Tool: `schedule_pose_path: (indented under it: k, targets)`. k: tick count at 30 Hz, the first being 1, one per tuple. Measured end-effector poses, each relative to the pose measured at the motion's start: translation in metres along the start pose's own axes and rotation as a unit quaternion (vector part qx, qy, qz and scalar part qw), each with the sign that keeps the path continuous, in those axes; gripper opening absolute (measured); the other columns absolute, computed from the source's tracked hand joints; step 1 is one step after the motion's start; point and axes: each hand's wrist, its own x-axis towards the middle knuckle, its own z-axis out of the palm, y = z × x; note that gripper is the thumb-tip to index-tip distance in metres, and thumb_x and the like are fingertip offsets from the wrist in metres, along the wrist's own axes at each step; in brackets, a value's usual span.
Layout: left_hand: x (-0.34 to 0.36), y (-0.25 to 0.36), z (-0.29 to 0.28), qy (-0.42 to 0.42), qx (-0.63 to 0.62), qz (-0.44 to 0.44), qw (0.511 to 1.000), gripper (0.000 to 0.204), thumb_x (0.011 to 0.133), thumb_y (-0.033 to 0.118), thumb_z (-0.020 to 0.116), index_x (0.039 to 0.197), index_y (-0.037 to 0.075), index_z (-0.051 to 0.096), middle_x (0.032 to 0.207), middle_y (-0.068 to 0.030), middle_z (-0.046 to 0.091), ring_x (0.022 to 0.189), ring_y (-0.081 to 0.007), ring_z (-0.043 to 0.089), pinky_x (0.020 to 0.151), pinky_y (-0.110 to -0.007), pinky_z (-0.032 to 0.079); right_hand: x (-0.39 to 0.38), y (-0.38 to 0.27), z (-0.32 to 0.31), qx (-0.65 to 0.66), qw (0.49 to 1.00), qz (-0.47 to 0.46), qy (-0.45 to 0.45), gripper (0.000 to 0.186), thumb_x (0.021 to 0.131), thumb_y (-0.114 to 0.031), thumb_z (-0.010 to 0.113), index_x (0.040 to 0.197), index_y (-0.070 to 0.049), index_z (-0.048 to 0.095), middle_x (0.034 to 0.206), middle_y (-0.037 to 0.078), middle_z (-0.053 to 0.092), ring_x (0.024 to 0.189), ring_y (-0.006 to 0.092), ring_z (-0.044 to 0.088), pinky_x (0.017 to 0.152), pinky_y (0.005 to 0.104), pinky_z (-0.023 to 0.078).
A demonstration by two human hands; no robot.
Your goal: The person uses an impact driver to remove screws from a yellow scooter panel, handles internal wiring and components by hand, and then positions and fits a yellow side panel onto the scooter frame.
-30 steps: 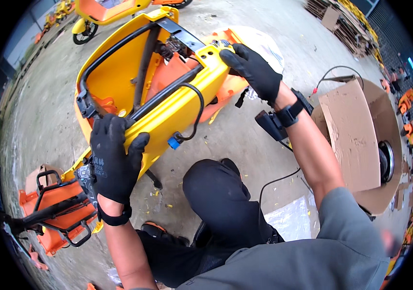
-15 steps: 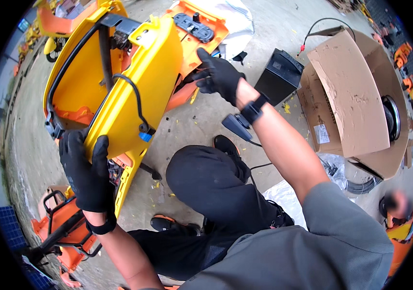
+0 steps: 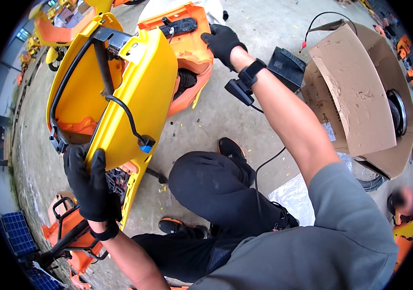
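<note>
A big yellow plastic body shell (image 3: 155,82), apparently from a small vehicle, stands tilted at the left, with a black tube frame along its opening. My gloved left hand (image 3: 89,183) is wrapped round the shell's near edge, thumb on the outside. A black cable (image 3: 128,113) with a blue-tipped connector hangs across the shell. Behind it an orange plastic panel (image 3: 197,47) is tilted up, with a black latch-like part (image 3: 183,26) on it. My gloved right hand (image 3: 224,46) grips this panel's right edge, its fingertips partly hidden.
A black box, perhaps a battery (image 3: 286,70), stands on the floor right of my right hand. Beyond is an open cardboard box (image 3: 353,92) with a wheel (image 3: 397,113). Orange parts with black tubing (image 3: 73,241) lie at lower left. Another person (image 3: 404,200) is at the right rim.
My right hand has moved from open in the air to the orange panel's edge. The panel has tilted up and leftward, uncovering a dark part beneath. My left hand stays on the shell.
</note>
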Motion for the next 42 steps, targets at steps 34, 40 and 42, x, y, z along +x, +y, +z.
schedule_pose_path:
  k: [34,40,42]
  targets:
    - [0.000,0.012,0.009,0.044,0.057,-0.010,0.997,0.017,0.094,0.016,0.061,0.094,-0.001,0.059,0.083,-0.0084,0.049,0.081,-0.0204,0.050,0.076,-0.031,0.042,-0.114,0.069,0.111,0.468,0.816,0.224,-0.256,0.050,0.102,-0.050,0.048,0.141,-0.019,0.046,0.137,0.001,0.051,0.128,0.0188,0.048,0.104,0.0408,0.041]
    - [0.000,0.009,0.012,0.039,0.036,-0.014,0.998,0.014,0.096,0.014,0.060,0.095,0.000,0.060,0.086,-0.0047,0.050,0.082,-0.0156,0.049,0.076,-0.028,0.041,-0.112,0.076,0.135,0.389,0.869,0.173,-0.252,0.056,0.100,-0.058,0.043,0.135,-0.015,0.050,0.129,0.000,0.057,0.120,0.0151,0.054,0.101,0.0375,0.044]
    - [0.000,0.007,0.011,0.042,0.018,-0.017,0.999,0.013,0.097,0.014,0.059,0.096,0.000,0.060,0.087,-0.0034,0.051,0.082,-0.0142,0.049,0.077,-0.027,0.041,-0.114,0.071,0.145,0.451,0.833,0.165,-0.275,0.061,0.099,-0.063,0.041,0.135,-0.015,0.052,0.124,0.000,0.061,0.115,0.0154,0.057,0.100,0.0358,0.045]
